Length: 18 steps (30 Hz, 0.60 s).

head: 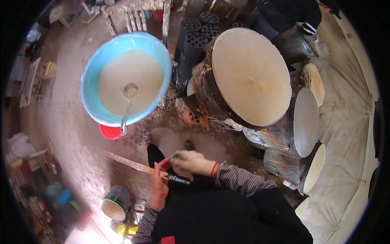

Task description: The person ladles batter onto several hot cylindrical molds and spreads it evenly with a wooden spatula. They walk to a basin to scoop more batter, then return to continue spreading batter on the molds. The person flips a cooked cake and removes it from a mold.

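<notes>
My bare left hand [159,184] grips a long flat wooden spatula [134,165] with a dark wrapped handle. Its pale, coated blade points up and to the left. My right hand [192,161] wears a white knit glove with a red cuff edge and dark, smudged fingertips. It is close by the left hand's fingers, above the handle. A pale, soft-looking piece [183,174] shows below the glove, and what the right fingers hold is unclear. Ahead, a light-blue basin [88,82] contains off-white batter [128,70] and a metal ladle [125,114]. A large round griddle [224,105] carries a pale sheet of batter [251,76].
Several smaller round griddles [306,122] on metal drums line the right side. Black honeycomb coal briquettes [195,39] are stacked behind the basin. A red bowl [110,132] sits beneath the basin's edge. A bucket [114,204] stands lower left. Another person's dark sleeve [292,13] shows upper right.
</notes>
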Motion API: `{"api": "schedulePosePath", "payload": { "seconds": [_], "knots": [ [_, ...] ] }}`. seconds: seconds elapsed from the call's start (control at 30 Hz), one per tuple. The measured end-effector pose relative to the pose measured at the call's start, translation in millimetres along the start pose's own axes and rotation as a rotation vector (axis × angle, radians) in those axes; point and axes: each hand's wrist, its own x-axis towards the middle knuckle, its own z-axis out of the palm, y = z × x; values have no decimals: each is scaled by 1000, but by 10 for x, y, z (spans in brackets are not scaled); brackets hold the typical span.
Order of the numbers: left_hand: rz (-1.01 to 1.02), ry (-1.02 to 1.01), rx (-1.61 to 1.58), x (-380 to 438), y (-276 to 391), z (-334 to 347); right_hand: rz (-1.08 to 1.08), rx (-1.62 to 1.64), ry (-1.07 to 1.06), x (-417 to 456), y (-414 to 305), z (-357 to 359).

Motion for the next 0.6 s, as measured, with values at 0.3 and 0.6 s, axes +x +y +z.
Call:
{"api": "schedulePosePath", "payload": {
  "seconds": [0.3, 0.6],
  "knots": [
    [151, 322, 70, -821, -742, -503, 327, -855, 245, 364, 3035, -867],
    [-55, 521, 0, -1265, -1205, -959, 556, 339, 772, 705, 3153, -1140]
  ]
}}
